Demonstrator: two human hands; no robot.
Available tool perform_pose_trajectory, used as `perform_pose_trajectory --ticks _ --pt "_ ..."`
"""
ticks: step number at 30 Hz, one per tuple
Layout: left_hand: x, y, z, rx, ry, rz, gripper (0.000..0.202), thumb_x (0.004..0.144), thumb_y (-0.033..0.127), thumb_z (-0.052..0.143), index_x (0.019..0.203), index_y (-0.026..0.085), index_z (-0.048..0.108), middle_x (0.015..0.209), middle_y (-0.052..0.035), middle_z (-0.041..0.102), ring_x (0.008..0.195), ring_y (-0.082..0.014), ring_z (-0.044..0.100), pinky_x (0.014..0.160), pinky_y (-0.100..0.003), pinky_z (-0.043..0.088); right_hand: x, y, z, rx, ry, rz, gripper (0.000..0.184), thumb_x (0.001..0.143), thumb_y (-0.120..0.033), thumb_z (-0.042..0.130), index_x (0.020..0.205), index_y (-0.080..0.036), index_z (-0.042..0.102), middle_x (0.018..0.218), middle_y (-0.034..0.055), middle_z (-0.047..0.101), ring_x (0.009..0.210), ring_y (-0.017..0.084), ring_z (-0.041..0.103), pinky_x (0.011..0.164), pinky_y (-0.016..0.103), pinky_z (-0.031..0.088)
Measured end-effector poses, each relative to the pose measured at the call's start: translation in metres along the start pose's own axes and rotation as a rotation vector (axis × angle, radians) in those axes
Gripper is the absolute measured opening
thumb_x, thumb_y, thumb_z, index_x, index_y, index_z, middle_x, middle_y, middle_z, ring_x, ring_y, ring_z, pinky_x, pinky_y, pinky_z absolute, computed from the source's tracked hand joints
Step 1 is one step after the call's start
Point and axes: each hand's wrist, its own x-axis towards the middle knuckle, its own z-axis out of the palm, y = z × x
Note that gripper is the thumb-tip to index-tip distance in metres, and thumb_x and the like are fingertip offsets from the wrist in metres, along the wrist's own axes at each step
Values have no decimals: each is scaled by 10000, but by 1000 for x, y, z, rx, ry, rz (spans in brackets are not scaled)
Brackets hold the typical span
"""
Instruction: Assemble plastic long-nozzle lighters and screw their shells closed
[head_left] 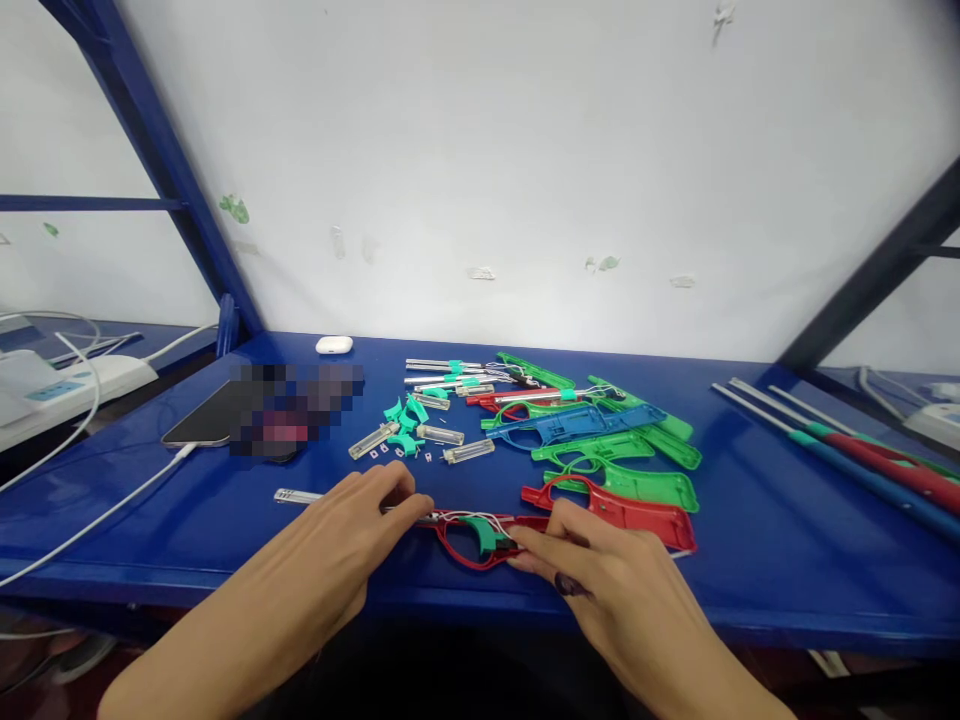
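Observation:
Near the table's front edge lies a red lighter casing half with a green trigger, white wires and a metal tube pointing left. My left hand is closed over the tube where it meets the casing, thumb and forefinger pressed together. My right hand is closed at the handle, its fingertips pinching beside the trigger; the part under them is mostly hidden. A small dark object shows between the right fingers, too unclear to name. Just behind this hand rests another red casing half.
Behind lie green casing halves, a blue one, loose green triggers, clear fuel tanks and wired metal tubes. A phone with cable is at left. Assembled long lighters lie at right. A wall stands behind.

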Motion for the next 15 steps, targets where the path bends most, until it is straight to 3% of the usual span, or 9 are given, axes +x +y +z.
perform_pose_trajectory --ticks 4,9,12,15 --pt "1 4 -7 -51 11 -8 881 709 -108 386 1451 324 580 1400 -70 643 1292 -279 666 1121 -456 561 -2 0 0 25 -31 25 445 915 -9 609 1212 -290 787 872 -17 687 574 132 644 538 246 465" --pt "-13 0 0 -82 -15 -19 887 783 -82 415 1564 326 511 1569 -82 563 1391 -304 614 1129 -441 559 -1 -2 -1 30 -29 37 433 894 0 650 1177 -295 792 852 -25 678 550 123 620 514 239 442" --pt "-12 1 -2 -103 -4 22 923 730 -77 445 1551 335 530 1577 -67 568 1435 -324 574 1162 -473 535 0 -3 -1 32 -46 37 405 899 -14 671 1136 -315 802 847 -29 672 540 124 616 508 243 435" --pt "0 4 -14 -121 -12 29 918 656 -91 413 1443 329 625 1461 -44 656 1344 -302 646 1148 -470 549 0 -3 -1 54 -53 41 479 902 12 622 1186 -334 794 868 -24 677 568 125 649 542 233 470"
